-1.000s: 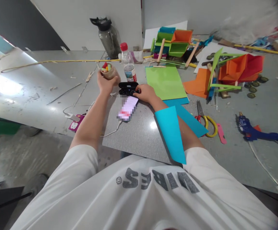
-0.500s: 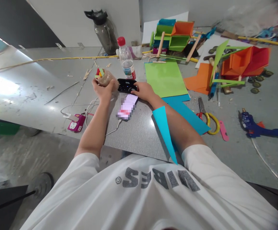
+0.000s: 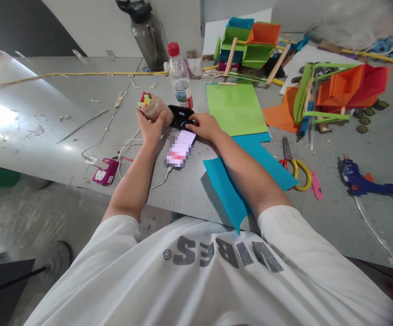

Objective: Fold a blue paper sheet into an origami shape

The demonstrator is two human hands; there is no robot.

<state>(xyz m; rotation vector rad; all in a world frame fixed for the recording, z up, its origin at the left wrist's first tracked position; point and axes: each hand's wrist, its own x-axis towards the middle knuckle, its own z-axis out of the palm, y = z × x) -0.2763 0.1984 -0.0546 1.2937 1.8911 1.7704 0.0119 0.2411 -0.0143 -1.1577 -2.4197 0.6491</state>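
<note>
**Shifted: bright blue paper sheet (image 3: 223, 188), now turned flatter beside the right forearm (image 3: 247, 174)**

Since the earlier frames, the small black hinged case (image 3: 182, 113) has come to sit more aslant, and the tan roll with red, yellow and green pieces at its mouth (image 3: 156, 109) is closer to it. The left hand (image 3: 151, 131) curls around the roll, thumb against its side; the right hand (image 3: 206, 127) has its fingers bunched at the case's right end, though whether they pinch anything inside is hidden.

The case is at the table's middle, above the lit smartphone (image 3: 182, 147), lid raised, so closing it is undone. Whether it is full cannot be told.

Farther right, the green-and-orange paper box frame (image 3: 266, 34) and the orange-and-red paper box frame (image 3: 338, 93) look largely assembled. The light green paper sheet (image 3: 235, 108) lies flat; the red-and-yellow-handled scissors (image 3: 286, 147) and dark blue glue gun (image 3: 354, 177) lie out of both hands.
</note>
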